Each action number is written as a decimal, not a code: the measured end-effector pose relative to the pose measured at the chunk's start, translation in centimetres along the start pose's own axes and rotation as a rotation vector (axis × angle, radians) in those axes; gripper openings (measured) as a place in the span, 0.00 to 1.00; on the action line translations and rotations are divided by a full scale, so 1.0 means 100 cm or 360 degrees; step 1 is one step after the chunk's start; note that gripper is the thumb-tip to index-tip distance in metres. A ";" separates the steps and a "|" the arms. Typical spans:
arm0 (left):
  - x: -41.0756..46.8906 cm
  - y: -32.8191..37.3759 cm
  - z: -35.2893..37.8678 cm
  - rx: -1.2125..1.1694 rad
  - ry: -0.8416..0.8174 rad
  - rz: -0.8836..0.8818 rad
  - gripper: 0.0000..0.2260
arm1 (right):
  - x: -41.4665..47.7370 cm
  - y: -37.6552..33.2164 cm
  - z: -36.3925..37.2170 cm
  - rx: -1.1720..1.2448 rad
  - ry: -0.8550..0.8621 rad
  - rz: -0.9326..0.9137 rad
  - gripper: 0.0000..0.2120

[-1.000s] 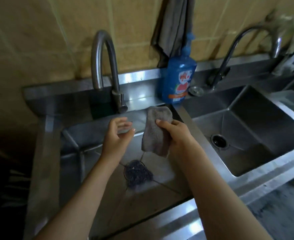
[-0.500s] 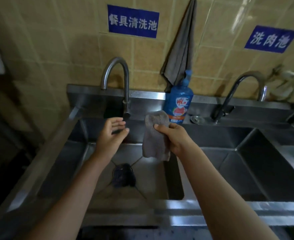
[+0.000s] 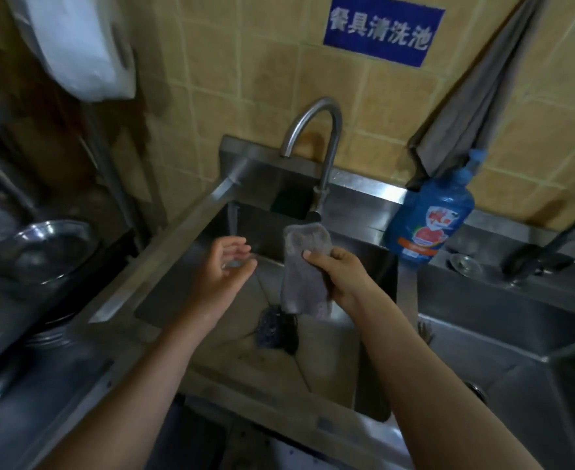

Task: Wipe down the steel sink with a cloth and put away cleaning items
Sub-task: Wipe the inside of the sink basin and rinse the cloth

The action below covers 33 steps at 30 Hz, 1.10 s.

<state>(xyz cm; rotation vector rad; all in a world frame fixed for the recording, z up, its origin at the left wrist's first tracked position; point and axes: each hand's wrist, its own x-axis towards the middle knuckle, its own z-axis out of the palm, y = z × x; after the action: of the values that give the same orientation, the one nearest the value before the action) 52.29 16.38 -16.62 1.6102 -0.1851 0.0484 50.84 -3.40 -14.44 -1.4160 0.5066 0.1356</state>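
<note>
Yellow-tiled wall (image 3: pixel 231 96) at the back, two-basin steel sink (image 3: pixel 164 256) below us.

- Our right hand (image 3: pixel 343 273) pinches the grey cloth (image 3: pixel 304 269): thumb across the front face, fingers curled behind. The cloth hangs roughly vertical over the left basin, touching nothing else.
- The cloth's lower edge sits just above a dark scrubber (image 3: pixel 277 329), which lies on the basin floor at the drain.
- Our left hand (image 3: pixel 221 269) hovers just beside the cloth but apart from it. Palm faces the cloth, fingers loosely spread and slightly bent, and it holds nothing.
- The gooseneck faucet (image 3: pixel 316 137) rises behind the cloth, and something green, probably a sponge (image 3: pixel 289 203), is tucked at its base.
- We see a pale vertical streak at the back-left corner of the basin. We can't tell whether it is water or a reflection.
- A blue detergent bottle (image 3: pixel 428 222) stands upright on the back ledge between the basins. A small round metal cap (image 3: pixel 465 264) lies just to its right.
- A second grey rag (image 3: pixel 476 103) hangs on the wall above the bottle, its tip overlapping the bottle's pump.
- A blue sign (image 3: pixel 381 32) is fixed to the tiles above the faucet.
- The right basin (image 3: pixel 516 334) has its own faucet (image 3: pixel 550 242), only partly in view.
- On the far left, metal bowls (image 3: pixel 52 245) sit on a rack, with a white plastic bag (image 3: pixel 75 45) hanging above them. Both are blurred.
</note>
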 end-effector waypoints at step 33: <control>0.008 -0.159 -0.088 0.0572 0.0370 -0.0645 0.13 | 0.216 0.240 0.127 -0.0827 -0.0735 0.0557 0.20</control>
<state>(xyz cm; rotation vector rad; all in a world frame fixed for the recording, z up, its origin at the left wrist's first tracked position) 56.20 25.64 -31.77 1.9561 0.3498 -0.0469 64.04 8.35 -44.27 -1.7168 0.3378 0.9083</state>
